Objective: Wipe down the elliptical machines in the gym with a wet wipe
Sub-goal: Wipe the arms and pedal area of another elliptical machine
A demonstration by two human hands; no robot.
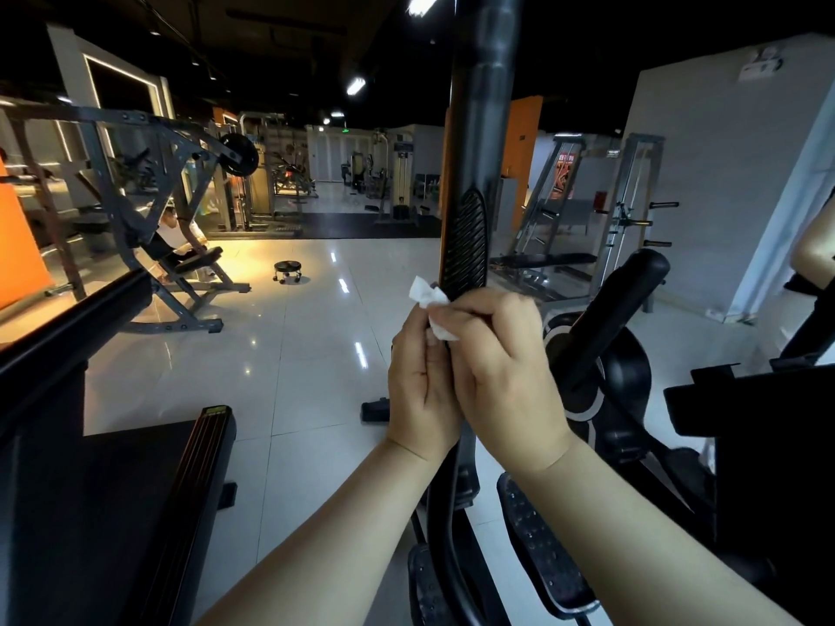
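The handlebar (470,183) stands upright dead centre, the left hand (420,386) and right hand (501,368) wrapped round it side by side, with the wet wipe (429,300) held against it under the right fingers. Below them lie the pedals (542,548), with the flywheel housing (607,372) right of the bar and a bench (113,490) down left. Well behind, a wheeled stool (288,271) sits on the floor (293,354) between a weight machine (149,173) on the left and a rack (628,205) on the right.

The left hand (422,386) and the right hand (501,368) both hold the tall black pole (474,173). The right hand squeezes a white wipe (427,293) against it. A pedal (542,544) is below.
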